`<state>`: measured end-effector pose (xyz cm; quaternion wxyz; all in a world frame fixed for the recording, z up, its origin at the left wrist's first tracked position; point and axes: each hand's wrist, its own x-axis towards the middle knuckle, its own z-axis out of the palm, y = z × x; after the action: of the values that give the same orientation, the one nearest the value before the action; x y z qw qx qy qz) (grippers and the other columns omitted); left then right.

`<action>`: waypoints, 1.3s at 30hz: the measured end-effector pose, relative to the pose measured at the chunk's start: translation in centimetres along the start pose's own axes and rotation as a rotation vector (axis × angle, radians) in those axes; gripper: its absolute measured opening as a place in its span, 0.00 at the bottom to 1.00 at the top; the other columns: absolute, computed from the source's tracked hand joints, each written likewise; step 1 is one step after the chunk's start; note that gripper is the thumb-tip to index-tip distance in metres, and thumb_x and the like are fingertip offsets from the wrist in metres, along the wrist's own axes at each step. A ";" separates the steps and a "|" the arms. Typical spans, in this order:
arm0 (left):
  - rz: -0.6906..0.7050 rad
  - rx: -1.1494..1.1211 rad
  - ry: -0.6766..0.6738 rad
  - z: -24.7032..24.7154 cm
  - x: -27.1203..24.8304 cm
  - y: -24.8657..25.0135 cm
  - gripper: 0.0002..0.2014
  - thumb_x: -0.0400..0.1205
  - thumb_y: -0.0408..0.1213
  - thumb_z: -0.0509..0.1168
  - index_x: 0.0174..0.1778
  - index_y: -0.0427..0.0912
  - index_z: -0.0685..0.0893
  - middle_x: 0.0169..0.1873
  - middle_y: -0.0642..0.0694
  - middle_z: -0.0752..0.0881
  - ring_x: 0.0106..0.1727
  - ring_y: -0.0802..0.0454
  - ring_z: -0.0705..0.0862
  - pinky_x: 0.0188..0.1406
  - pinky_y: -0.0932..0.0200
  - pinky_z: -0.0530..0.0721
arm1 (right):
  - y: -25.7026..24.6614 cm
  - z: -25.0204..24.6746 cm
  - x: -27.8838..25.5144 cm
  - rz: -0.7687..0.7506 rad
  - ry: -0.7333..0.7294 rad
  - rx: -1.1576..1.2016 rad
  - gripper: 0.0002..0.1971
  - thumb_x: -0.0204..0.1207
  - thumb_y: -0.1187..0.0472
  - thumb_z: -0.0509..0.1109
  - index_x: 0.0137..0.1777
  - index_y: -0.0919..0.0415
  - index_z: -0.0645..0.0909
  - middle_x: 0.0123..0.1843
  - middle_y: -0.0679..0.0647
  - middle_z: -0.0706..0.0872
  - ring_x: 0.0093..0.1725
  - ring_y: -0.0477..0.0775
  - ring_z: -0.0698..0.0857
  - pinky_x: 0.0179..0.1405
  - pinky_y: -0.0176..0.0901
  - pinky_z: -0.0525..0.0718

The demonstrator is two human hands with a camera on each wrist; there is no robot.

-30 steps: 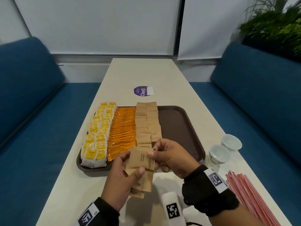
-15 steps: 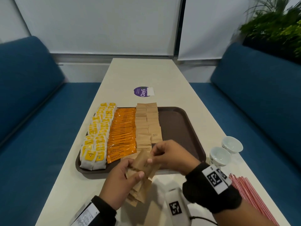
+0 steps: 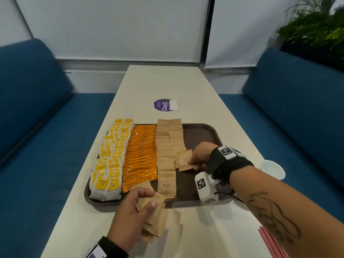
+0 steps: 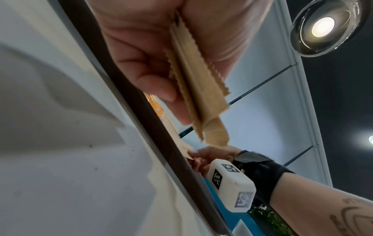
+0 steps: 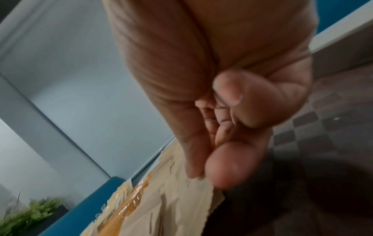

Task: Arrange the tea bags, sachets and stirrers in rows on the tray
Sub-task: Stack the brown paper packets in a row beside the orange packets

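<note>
Brown sachet (image 3: 184,159) pinched in right hand (image 3: 202,157), set at second row's near end on tray (image 3: 204,131). Left hand (image 3: 133,205) grips stack (image 3: 155,218) over surface; careless release risks crooked row.

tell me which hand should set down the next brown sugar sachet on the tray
Right, probably. The right hand is over the tray, pinching a single sachet at the shorter brown row's near end. The left hand sits off the tray, gripping the spare stack.
</note>
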<state>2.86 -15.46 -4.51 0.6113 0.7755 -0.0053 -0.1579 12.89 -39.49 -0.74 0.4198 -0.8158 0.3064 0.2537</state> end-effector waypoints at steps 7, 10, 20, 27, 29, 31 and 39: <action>-0.001 -0.043 0.000 -0.2 0.1 -0.6 0.07 0.78 0.27 0.67 0.46 0.44 0.81 0.51 0.45 0.81 0.45 0.51 0.81 0.17 0.73 0.77 | -1.1 0.8 -0.3 -0.006 -0.034 -0.078 0.10 0.76 0.66 0.72 0.56 0.68 0.82 0.39 0.58 0.87 0.29 0.49 0.84 0.25 0.40 0.79; 0.014 -0.060 -0.012 -0.2 0.1 -0.7 0.09 0.78 0.27 0.67 0.48 0.46 0.81 0.53 0.47 0.81 0.47 0.52 0.80 0.20 0.73 0.78 | -1.0 0.9 -0.4 -0.006 -0.043 -0.105 0.10 0.76 0.64 0.73 0.55 0.67 0.82 0.41 0.57 0.86 0.30 0.49 0.83 0.24 0.39 0.78; 0.084 -0.133 -0.049 -0.1 0.3 -1.1 0.32 0.72 0.27 0.73 0.60 0.66 0.69 0.62 0.56 0.76 0.64 0.50 0.79 0.62 0.43 0.82 | -1.0 1.1 -5.0 -0.412 -0.017 -0.166 0.10 0.73 0.53 0.75 0.43 0.58 0.80 0.35 0.51 0.85 0.33 0.48 0.80 0.36 0.39 0.80; 0.164 -0.099 -0.170 1.0 -0.6 -0.5 0.43 0.56 0.53 0.77 0.63 0.85 0.62 0.71 0.64 0.72 0.70 0.57 0.77 0.70 0.44 0.76 | 1.8 5.2 -9.2 -0.485 -0.152 -0.047 0.09 0.71 0.54 0.76 0.48 0.55 0.84 0.48 0.50 0.88 0.49 0.49 0.85 0.46 0.41 0.85; 0.182 -0.088 -0.181 1.4 -0.8 -0.3 0.46 0.56 0.55 0.77 0.65 0.85 0.58 0.70 0.70 0.68 0.71 0.59 0.75 0.71 0.45 0.76 | 2.7 6.0 -9.1 -0.465 -0.151 0.104 0.05 0.72 0.60 0.76 0.43 0.56 0.83 0.51 0.56 0.88 0.48 0.54 0.87 0.48 0.46 0.87; 0.180 -0.100 -0.176 1.6 -1.1 -0.1 0.49 0.56 0.54 0.78 0.67 0.82 0.56 0.68 0.72 0.69 0.70 0.60 0.76 0.70 0.46 0.76 | 3.6 6.6 -8.9 -0.450 -0.179 0.292 0.07 0.73 0.65 0.75 0.37 0.56 0.80 0.43 0.59 0.86 0.33 0.48 0.82 0.34 0.41 0.85; 0.043 -0.060 -0.089 1.2 -1.1 -0.4 0.45 0.74 0.28 0.72 0.77 0.64 0.54 0.47 0.46 0.90 0.49 0.51 0.89 0.55 0.45 0.84 | 4.7 5.2 -9.4 -0.393 -0.127 0.606 0.06 0.77 0.67 0.70 0.39 0.60 0.79 0.28 0.52 0.82 0.21 0.43 0.74 0.14 0.30 0.67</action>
<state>1.42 -16.27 -4.91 0.6365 0.7488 -0.0446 -0.1794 2.34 -34.58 0.40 0.7014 -0.6802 0.1785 0.1162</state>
